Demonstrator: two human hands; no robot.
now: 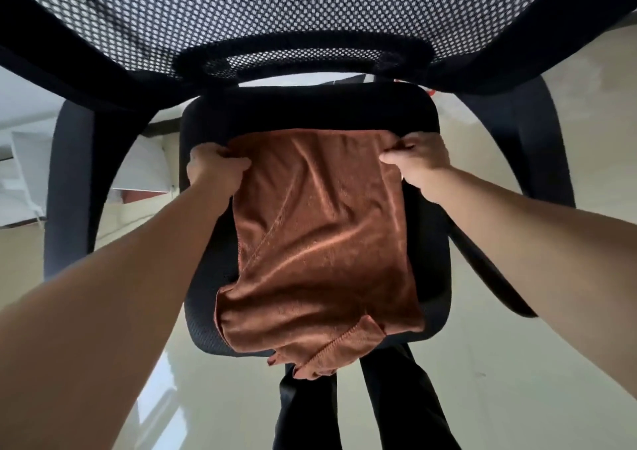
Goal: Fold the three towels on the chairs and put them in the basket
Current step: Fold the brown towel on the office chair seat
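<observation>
Two bare forearms (113, 311) reach out from the bottom corners of the view toward a rust-brown towel (320, 243). It lies spread over the black seat (431, 115) of a mesh-backed office chair (275, 19), its near end bunched and drooping past the seat's front edge. The left hand (215, 168) pinches the towel's far left corner, fingers curled round a gathered fold; the right hand (418, 160) does the same at the far right corner, thumb pressed over the cloth. Between them the far edge is drawn fairly straight. The towel looks light and thoroughly limp — it creases in long ripples and has a soft sheen (a plush microfibre, I would guess), so it should sag wherever it is unsupported and may slide a little on itself. Corners and hems are the sensible places to hold: the stitched hem showing at the near end gives a firmer line than the middle of the cloth. Folding it flat on the seat looks easier than folding it in the air. No basket shows here, nor any other towel.
</observation>
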